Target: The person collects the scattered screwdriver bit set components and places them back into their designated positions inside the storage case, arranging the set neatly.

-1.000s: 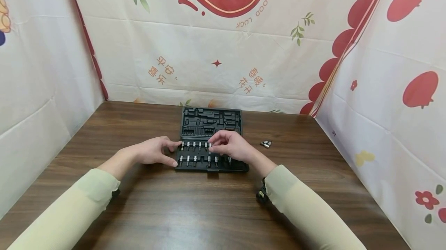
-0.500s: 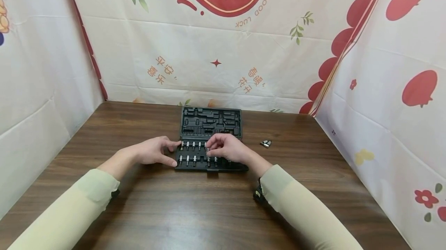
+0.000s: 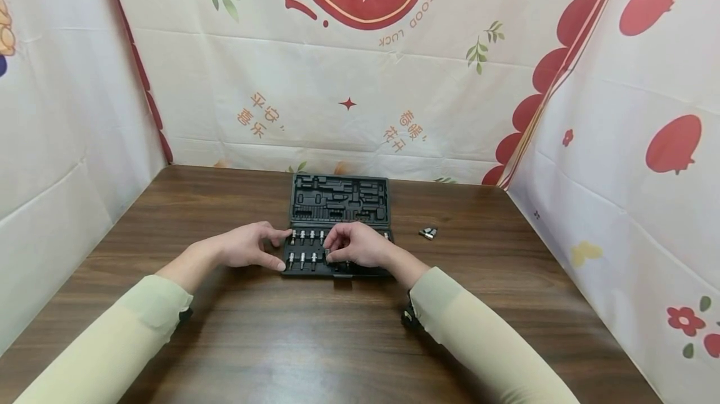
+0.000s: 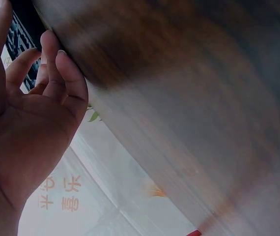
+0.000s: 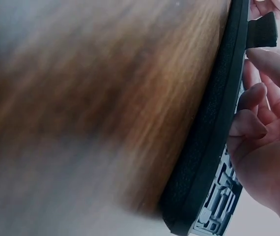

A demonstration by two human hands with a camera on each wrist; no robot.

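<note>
The person wears a long-sleeved top in a pale yellow-green, plain and unpatterned, its left sleeve [image 3: 104,338] and right sleeve [image 3: 495,344] creased softly near the ends. The left cuff [image 3: 160,299] and right cuff [image 3: 435,296] look a touch greener than the cloth above. Small black devices show beneath both cuffs, the right device [image 3: 410,316] bearing a pale mark. Both hands are bare.

Left arm [image 3: 107,341]: reaches forward and inward from the lower left.
Left hand [image 3: 244,246]: thumb and index finger spread well apart, other fingers loosely bent.
Right arm [image 3: 489,329]: slants forward and inward from the lower right.
Right hand [image 3: 360,246]: thumb and index finger pinching, other fingers curled.
</note>
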